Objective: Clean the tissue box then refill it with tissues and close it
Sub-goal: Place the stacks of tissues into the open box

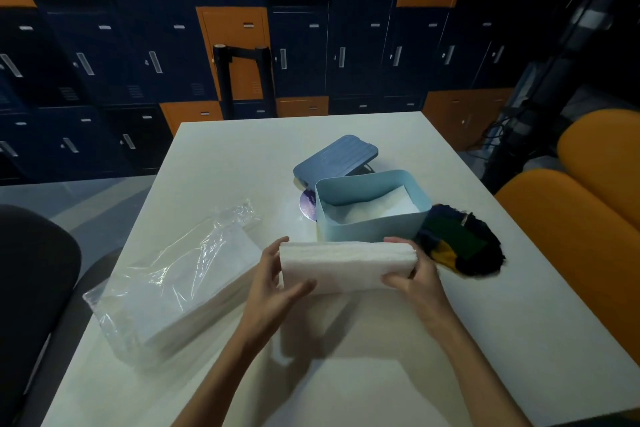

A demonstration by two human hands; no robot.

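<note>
Scanning L to R across white table [346,374].

1. Far L, off table edge: dark chair back [31,288].
2. L half of table: clear plastic tissue pack [173,291], lying flat, open and crumpled at far end, w/ white tissues inside.
3. Just R of pack: left hand [273,274], grasping L end of tissue stack [346,265]. Thumb on near face, fingers round far side.
4. Centre: tissue stack, white, held level and lengthwise betw. both hands, raised off table w/ shadow beneath. Positioned just in front of tissue box [374,222], outside it.
5. Behind stack, L of box: purple disc [307,204], flat on table, mostly hidden by box corner. Type: cannot tell.
6. Far side of box: lid [336,159], darker blue, ribbed, off the box, tilted w/ R edge raised.
7. Tissue box: light blue, upright, top open, w/ white tissues lying in bottom.
8. R end of stack: right hand [415,274], grasping it. Thumb across near face, fingertips over top edge, close to box front wall.
9. R of box, against its R side: dark cloth [460,243], crumpled, w/ green and yellow patches.
10. Far R, beyond table edge: orange seats [571,218].
11. Background, full width: navy and orange lockers [311,45].
</note>
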